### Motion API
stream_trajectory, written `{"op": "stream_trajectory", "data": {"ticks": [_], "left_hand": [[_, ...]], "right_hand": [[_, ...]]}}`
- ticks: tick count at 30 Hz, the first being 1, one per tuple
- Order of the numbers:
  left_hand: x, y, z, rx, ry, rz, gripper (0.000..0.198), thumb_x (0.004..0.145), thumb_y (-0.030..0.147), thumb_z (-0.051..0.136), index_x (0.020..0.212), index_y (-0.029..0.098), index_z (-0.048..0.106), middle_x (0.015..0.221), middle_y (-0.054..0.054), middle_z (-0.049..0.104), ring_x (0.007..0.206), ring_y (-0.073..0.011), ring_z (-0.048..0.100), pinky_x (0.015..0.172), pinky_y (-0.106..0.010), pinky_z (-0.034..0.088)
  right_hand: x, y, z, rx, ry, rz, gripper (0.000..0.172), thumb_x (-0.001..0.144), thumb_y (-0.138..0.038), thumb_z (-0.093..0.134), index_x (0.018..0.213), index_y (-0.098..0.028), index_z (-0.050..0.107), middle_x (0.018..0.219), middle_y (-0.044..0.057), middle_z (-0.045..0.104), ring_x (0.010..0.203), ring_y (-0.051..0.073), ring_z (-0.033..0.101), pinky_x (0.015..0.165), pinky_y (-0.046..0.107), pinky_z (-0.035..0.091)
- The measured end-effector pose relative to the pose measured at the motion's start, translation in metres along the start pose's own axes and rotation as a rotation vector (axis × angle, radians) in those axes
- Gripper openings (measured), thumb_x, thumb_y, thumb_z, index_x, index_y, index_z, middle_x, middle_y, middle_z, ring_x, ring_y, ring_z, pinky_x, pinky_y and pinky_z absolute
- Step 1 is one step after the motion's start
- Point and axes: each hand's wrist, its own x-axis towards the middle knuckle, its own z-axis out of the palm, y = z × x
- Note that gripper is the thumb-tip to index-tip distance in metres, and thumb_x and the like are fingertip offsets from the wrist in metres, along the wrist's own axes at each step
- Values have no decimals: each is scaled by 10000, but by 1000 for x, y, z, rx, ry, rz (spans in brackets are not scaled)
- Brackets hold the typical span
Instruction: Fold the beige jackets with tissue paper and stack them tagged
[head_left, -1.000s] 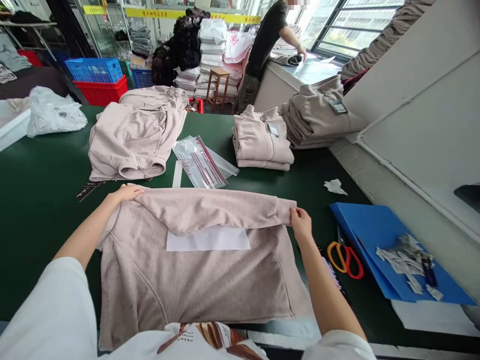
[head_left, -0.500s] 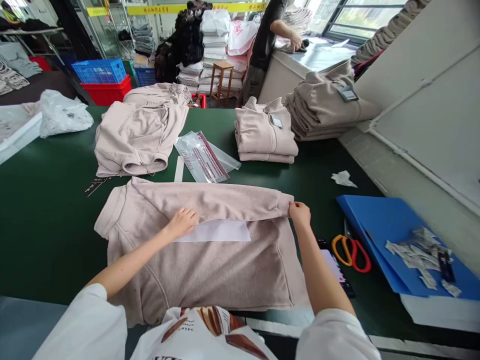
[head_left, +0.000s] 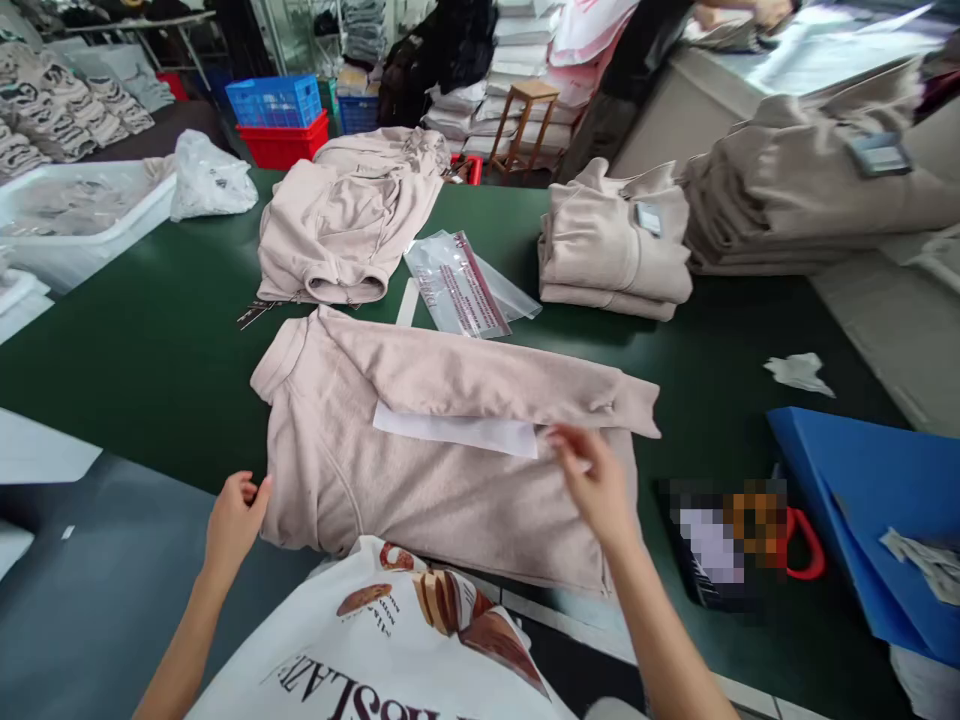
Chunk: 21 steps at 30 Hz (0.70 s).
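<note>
The pinkish-beige garment (head_left: 457, 510) lies spread in the middle of the frame on the dark green table (head_left: 150, 340), its collar (head_left: 281, 357) toward the left and one sleeve (head_left: 480, 375) laid across its upper part, with the cuff (head_left: 637, 402) pointing right. A strip of white paper (head_left: 454, 430) rests on the body of the garment, its upper edge tucked under that sleeve.

My left hand (head_left: 237, 518) is at the lower left of the frame, by the garment's left edge. Its fingers are curled and the thumb is at the cloth; I cannot tell whether I am pinching it. My right hand (head_left: 592, 480), right of centre, is over the garment near the right end of the paper. Its fingers are bent and blurred, so I cannot tell whether they are closed on anything.

Just above the garment, at upper centre, lies a clear plastic bag (head_left: 461, 285) with dark red print. Left of the bag is a loose heap of similar garments (head_left: 337, 220). To the upper right sits a neatly folded pile (head_left: 615, 245), with a taller stack (head_left: 780, 190) beyond it at the frame's right. A crumpled white scrap (head_left: 799, 373) lies at the right, above a blue folder (head_left: 870, 500). Left of that folder shows a red scissor handle (head_left: 808, 545), partly lost in a pixelated patch.
</note>
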Motion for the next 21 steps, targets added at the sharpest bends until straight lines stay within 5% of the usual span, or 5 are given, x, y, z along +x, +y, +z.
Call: {"op": "stream_trajectory", "data": {"ticks": [3, 8, 11, 15, 21], "left_hand": [[-57, -60, 14, -202, -294, -244, 559, 755, 731, 532, 942, 213, 629, 969, -121, 722, 974, -357, 684, 868, -487, 546], [-92, -75, 66, -395, -245, -137, 544, 702, 668, 608, 1047, 247, 624, 1174, -126, 680, 1167, -359, 607, 1027, -501, 473], [-90, -74, 76, -456, -230, -98, 499, 822, 657, 455, 1058, 258, 640, 1104, -103, 689, 1120, -334, 619, 1004, -476, 479], [-91, -88, 60, -562, -252, -52, 559, 854, 664, 390, 1075, 224, 654, 1071, -100, 680, 1113, -296, 610, 971, -409, 501], [-77, -94, 34, -692, -430, -47, 580, 790, 686, 561, 1044, 173, 655, 972, -83, 679, 922, -266, 633, 774, -328, 522]], "right_hand": [[-73, -66, 64, 201, -626, -190, 275, 964, -368, 451, 967, -221, 683, 907, 64, 712, 788, 190, 662, 658, 286, 514], [-149, -130, 174, 293, -995, -536, 183, 945, -227, 510, 943, -217, 693, 924, 20, 722, 807, 155, 657, 754, 267, 517], [-175, -139, 206, 239, -1043, -660, 142, 926, -241, 551, 942, -237, 693, 906, -17, 714, 796, 154, 656, 708, 253, 511], [-191, -136, 211, 143, -958, -677, 110, 906, -207, 578, 887, -220, 686, 849, -10, 692, 773, 162, 651, 676, 250, 501], [-148, -143, 237, 55, -644, -581, 285, 981, -197, 440, 1225, -166, 586, 1189, 120, 620, 1116, 214, 595, 962, 349, 497]]}}
